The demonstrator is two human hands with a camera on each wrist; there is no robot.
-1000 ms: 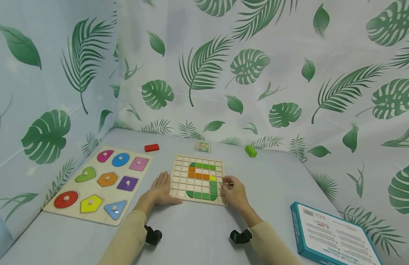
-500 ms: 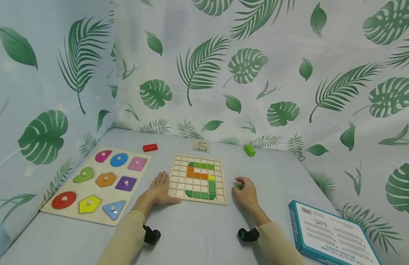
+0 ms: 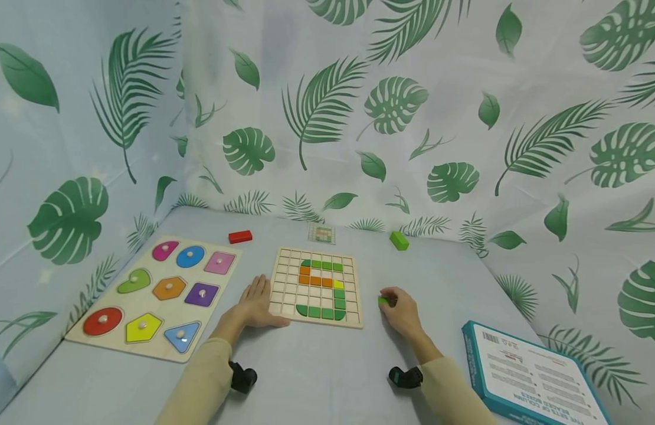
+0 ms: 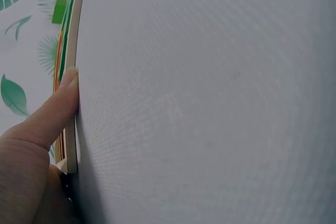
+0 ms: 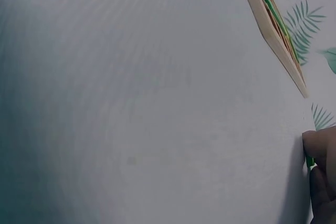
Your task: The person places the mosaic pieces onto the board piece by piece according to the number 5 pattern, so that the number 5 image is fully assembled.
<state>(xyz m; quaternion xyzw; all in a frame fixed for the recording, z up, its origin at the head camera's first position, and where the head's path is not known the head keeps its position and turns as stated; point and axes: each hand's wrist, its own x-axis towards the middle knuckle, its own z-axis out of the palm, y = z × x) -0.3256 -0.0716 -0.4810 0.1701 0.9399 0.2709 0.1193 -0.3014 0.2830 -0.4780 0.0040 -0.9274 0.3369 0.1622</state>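
A square wooden grid board lies at mid-table, with green, orange and yellow tiles set in its cells in a bent line. Flat along its left side rests my left hand, fingers straight. The thumb touches the board's front edge in the left wrist view. To the right of the board, apart from it, my right hand pinches a small green tile near the table. Only a sliver of that tile shows between thumb and fingers in the right wrist view.
At left lies a shape puzzle board with knobbed pieces. Behind the grid board are a red block, a small pattern card and a green block. A teal-edged box stands at front right.
My right hand has moved right, from the grid board's right edge out over the table, and the green tile now shows in its fingers. My left hand stays put.
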